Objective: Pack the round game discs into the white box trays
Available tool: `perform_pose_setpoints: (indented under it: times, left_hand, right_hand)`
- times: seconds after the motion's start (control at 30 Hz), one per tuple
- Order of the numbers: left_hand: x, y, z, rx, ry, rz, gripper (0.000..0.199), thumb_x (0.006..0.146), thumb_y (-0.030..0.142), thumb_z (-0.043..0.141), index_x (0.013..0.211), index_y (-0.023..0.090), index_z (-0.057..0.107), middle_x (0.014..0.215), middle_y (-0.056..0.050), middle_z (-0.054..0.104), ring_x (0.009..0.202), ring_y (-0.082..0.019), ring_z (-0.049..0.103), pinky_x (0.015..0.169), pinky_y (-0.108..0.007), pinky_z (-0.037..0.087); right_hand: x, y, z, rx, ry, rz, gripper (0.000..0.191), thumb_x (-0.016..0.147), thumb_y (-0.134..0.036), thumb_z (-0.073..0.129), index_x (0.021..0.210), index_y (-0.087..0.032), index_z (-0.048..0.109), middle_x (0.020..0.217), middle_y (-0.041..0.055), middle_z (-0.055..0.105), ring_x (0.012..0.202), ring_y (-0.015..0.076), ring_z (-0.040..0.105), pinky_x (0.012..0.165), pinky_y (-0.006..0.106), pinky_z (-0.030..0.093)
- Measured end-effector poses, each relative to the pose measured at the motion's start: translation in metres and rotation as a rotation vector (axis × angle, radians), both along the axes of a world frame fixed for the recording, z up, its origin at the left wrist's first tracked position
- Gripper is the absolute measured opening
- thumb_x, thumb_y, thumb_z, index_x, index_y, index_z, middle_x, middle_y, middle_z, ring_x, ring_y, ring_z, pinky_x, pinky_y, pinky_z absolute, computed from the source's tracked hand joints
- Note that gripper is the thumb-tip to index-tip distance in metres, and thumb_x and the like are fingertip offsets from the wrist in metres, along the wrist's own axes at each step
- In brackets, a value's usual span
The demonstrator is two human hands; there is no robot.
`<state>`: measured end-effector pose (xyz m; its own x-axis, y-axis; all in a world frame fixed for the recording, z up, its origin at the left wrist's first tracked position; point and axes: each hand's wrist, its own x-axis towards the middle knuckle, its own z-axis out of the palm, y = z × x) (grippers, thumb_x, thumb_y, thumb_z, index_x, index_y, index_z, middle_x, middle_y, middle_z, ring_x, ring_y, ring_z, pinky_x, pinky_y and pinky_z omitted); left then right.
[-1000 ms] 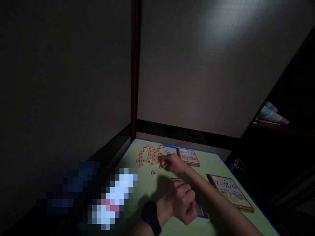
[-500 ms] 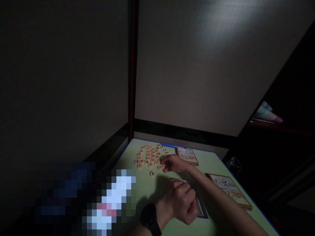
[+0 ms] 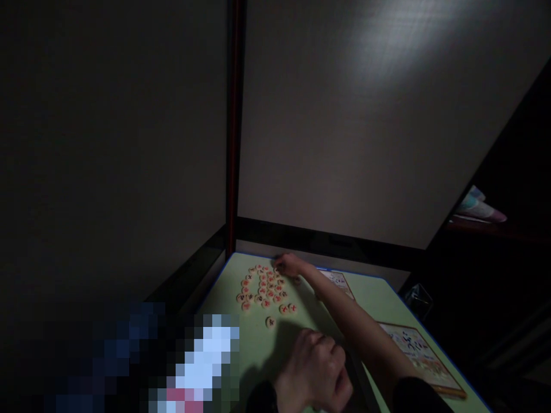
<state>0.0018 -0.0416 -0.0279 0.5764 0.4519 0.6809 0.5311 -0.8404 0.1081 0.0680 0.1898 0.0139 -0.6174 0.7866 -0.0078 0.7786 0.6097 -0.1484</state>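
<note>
Round Chinese chess pieces (image 3: 263,284) with red and dark characters lie in a loose cluster on the pale green tabletop (image 3: 224,321). My right hand (image 3: 290,264) reaches to the far edge of the cluster, its fingers bent down and closed on a Chinese chess piece, mostly hidden under the fingertips. My left hand (image 3: 316,370), with a dark watch (image 3: 262,398) on its wrist, is a closed fist over the near part of the table. What it holds, if anything, is hidden. One piece (image 3: 270,322) lies apart, nearer to me.
Two flat illustrated boxes or boards lie on the right: one (image 3: 342,282) at the back, partly behind my right forearm, another (image 3: 424,358) nearer. Wall panels (image 3: 336,143) rise behind the table. A wire-like basket (image 3: 418,302) stands beyond its right edge. A blurred patch covers the lower left.
My right hand has moved away from me, from the cluster's right side to its far edge. My left hand stays a fist. The view has tilted up slightly.
</note>
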Motion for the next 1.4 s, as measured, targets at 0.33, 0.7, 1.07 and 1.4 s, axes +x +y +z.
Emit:
perform_pose_setpoints:
  times: [0.33, 0.7, 1.07, 1.4]
  left_hand:
    - [0.000, -0.002, 0.010, -0.129, 0.175, 0.006, 0.017, 0.073, 0.032, 0.062, 0.075, 0.016, 0.065, 0.071, -0.007, 0.068, 0.065, -0.022, 0.062, 0.064, -0.035, 0.049]
    - [-0.003, -0.004, 0.016, -0.233, 0.235, 0.025, 0.019, 0.075, 0.031, 0.056, 0.079, 0.015, 0.067, 0.076, -0.008, 0.070, 0.069, -0.022, 0.064, 0.069, -0.037, 0.051]
    - [-0.005, -0.007, 0.022, -0.311, 0.268, 0.030, 0.017, 0.077, 0.026, 0.056, 0.082, 0.015, 0.068, 0.081, -0.009, 0.071, 0.075, -0.024, 0.064, 0.074, -0.040, 0.052]
    - [-0.005, -0.006, 0.022, -0.289, 0.245, 0.024, 0.015, 0.077, 0.025, 0.058, 0.081, 0.014, 0.067, 0.081, -0.009, 0.072, 0.074, -0.023, 0.065, 0.074, -0.038, 0.053]
  right_hand:
    - [0.002, -0.032, 0.002, -0.023, -0.048, 0.085, 0.033, 0.073, -0.009, 0.064, 0.098, -0.024, 0.079, 0.092, 0.0024, 0.078, 0.088, 0.0188, 0.071, 0.074, 0.022, 0.047]
    - [0.027, -0.060, 0.013, -0.002, 0.078, -0.025, 0.034, 0.076, -0.007, 0.060, 0.102, -0.019, 0.078, 0.091, 0.0058, 0.079, 0.081, 0.0194, 0.072, 0.072, 0.024, 0.048]
    - [0.036, -0.088, 0.007, -0.128, 0.179, -0.033, 0.035, 0.075, -0.007, 0.062, 0.106, -0.016, 0.076, 0.088, 0.0050, 0.079, 0.076, 0.0168, 0.072, 0.066, 0.022, 0.050]
    - [0.035, -0.091, 0.008, -0.127, 0.203, -0.037, 0.038, 0.072, -0.007, 0.065, 0.107, -0.015, 0.075, 0.086, 0.0048, 0.077, 0.075, 0.0165, 0.070, 0.066, 0.022, 0.049]
